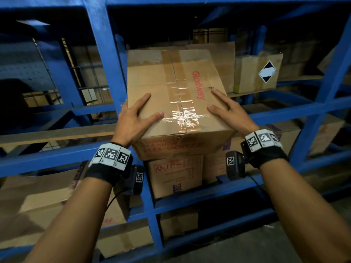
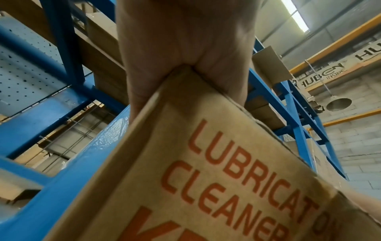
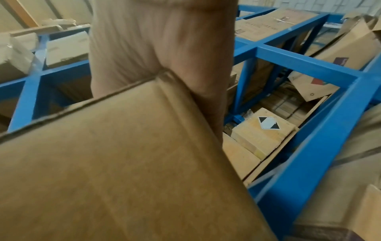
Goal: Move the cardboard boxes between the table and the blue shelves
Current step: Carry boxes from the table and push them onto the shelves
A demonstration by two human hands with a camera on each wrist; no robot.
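Note:
A taped cardboard box (image 1: 176, 88) printed "Glodway" on top and "LUBRICATOR CLEANER" (image 2: 216, 179) on its front sits tilted in a bay of the blue shelves (image 1: 106, 54). It rests on another box (image 1: 174, 175) below it. My left hand (image 1: 134, 118) covers the near left corner, thumb and forefinger flat on the top, the other fingers down the left side. My right hand (image 1: 226, 111) lies over the near right corner with straight fingers spread on the top. The wrist views show each palm (image 2: 185, 48) (image 3: 160, 45) pressed against a box corner (image 3: 113, 163).
A box with a black-and-white diamond label (image 1: 256, 73) (image 3: 264, 130) stands in the bay to the right. Blue uprights (image 1: 330, 88) flank the bay closely. More cardboard boxes (image 1: 47, 202) fill the lower shelves. No table is in view.

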